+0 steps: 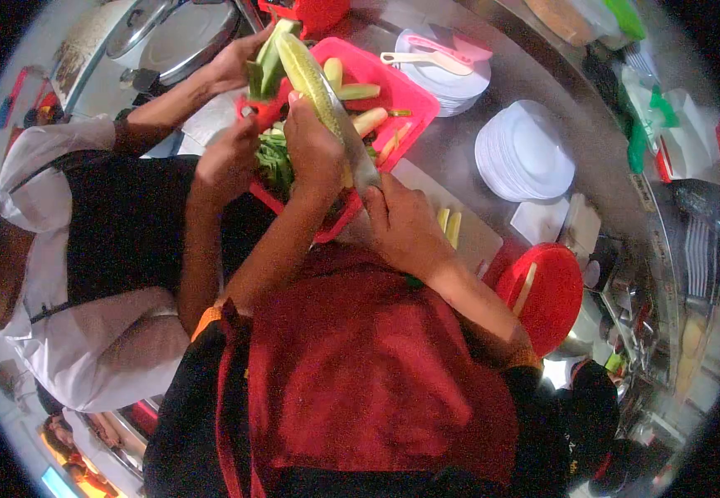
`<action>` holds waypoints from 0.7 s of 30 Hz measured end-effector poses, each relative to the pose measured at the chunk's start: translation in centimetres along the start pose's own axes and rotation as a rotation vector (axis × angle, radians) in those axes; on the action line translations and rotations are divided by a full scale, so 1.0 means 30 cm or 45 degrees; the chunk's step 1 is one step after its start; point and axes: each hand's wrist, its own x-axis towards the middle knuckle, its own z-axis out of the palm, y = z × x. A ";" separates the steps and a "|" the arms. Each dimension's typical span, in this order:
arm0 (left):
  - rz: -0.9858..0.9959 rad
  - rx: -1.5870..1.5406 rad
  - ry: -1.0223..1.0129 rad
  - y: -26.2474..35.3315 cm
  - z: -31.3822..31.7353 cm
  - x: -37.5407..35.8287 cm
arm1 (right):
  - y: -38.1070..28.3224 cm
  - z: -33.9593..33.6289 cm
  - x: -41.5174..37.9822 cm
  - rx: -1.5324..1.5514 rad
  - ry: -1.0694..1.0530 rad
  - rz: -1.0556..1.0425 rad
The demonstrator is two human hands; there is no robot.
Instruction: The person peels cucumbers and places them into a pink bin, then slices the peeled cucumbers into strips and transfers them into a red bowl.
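My left hand (317, 149) is wrapped round a long pale-green cucumber (300, 65), held tilted over a pink-red basket (414, 87). In my right hand (410, 222) is a knife (363, 168), its broad blade lying along the cucumber's right side. Cucumber pieces (358, 92) and a heap of dark green peel or leaves (275, 164) fill the basket. Just left of my left hand, a co-worker's hands (231, 162) work on another green vegetable (268, 62), with something red near the lower hand.
A white cutting board (480, 236) with cucumber strips (453, 228) lies right of the basket. Stacked white plates (526, 149) stand on the steel counter. A red round tray (551, 290) is near my right forearm. The co-worker (119, 224) stands close on my left.
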 end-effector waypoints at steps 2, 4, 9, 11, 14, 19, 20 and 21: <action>0.028 0.010 -0.023 0.000 0.007 -0.006 | -0.001 -0.004 0.005 0.029 0.006 -0.011; 0.060 0.021 -0.046 0.003 0.010 -0.007 | -0.003 -0.005 0.012 0.060 0.012 -0.025; 0.011 -0.137 -0.052 0.008 0.018 0.000 | 0.005 0.009 0.027 0.100 -0.067 0.067; 0.007 -0.107 0.019 0.013 0.020 0.001 | 0.010 0.018 0.033 0.046 -0.014 0.010; 0.087 -0.009 -0.027 -0.046 -0.018 0.037 | 0.023 0.026 0.042 0.039 0.006 -0.016; -0.093 -0.195 0.103 -0.038 0.007 0.024 | 0.048 0.009 0.053 0.015 0.009 -0.050; -0.093 -0.196 0.103 -0.030 0.010 0.023 | 0.043 -0.010 0.060 0.116 -0.038 -0.014; -0.060 -0.207 0.106 -0.024 0.014 0.028 | 0.043 -0.025 0.066 0.217 -0.080 0.021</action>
